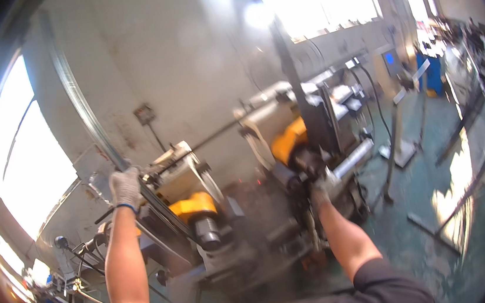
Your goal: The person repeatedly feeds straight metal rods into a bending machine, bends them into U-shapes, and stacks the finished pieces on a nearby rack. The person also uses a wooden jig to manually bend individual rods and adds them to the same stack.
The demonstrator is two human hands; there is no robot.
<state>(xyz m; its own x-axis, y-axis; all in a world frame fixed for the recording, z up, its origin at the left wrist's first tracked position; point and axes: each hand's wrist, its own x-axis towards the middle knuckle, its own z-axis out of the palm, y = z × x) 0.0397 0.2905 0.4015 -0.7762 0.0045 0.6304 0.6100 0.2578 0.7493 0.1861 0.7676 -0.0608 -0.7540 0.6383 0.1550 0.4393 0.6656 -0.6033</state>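
Note:
In a pale glove, my left hand (126,187) is closed round a long, ridged metal bar (85,106). The bar leans steeply, its top reaching up and to the left, its lower part running down beside a yellow machine part (194,205). My right hand (321,189), also gloved, is at the dark middle of the machine (292,176), beside a silver cylinder (354,158). Motion blur smears its fingers, so its grip does not show. Above it rises a dark upright post (293,69). Below the left yellow part sits a shiny metal cylinder (207,231).
A second yellow machine part (290,139) is near my right hand. Behind the machine stands a pale wall (143,49) with bright windows. On the right, metal stands and bars (440,234) lie on the green floor (412,193), near a blue cabinet (432,72).

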